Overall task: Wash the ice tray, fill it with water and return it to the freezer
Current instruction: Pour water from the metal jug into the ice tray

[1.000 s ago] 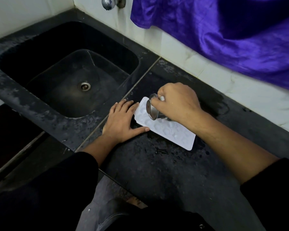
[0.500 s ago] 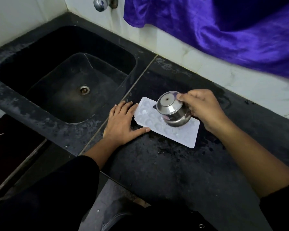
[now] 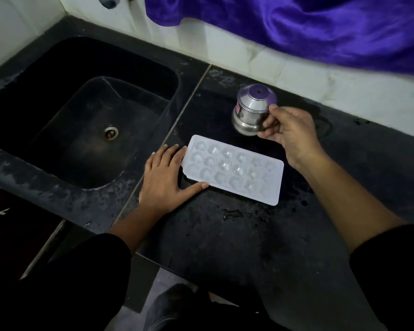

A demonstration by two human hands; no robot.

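Where it lies flat on the black counter point(image 3: 225, 235), just right of the sink's edge, the ice tray point(image 3: 233, 168) shows as a pale, translucent white rectangle with three rows of rounded wells; glints in several wells suggest water, though how full they are I cannot tell. The left hand point(image 3: 167, 182) lies open and flat on the counter against the tray's left short end, fingers along that edge and thumb along its near side. Beyond the tray's far edge, the right hand point(image 3: 289, 130) grips a small steel pot point(image 3: 251, 111) turned bottom-up, held above the counter and apart from the tray. Water spots dot the counter near the tray. The dark sink point(image 3: 46, 91) lies to the left, a tap point(image 3: 108, 1) above it, and a purple cloth point(image 3: 308, 27) hangs over the white wall behind.
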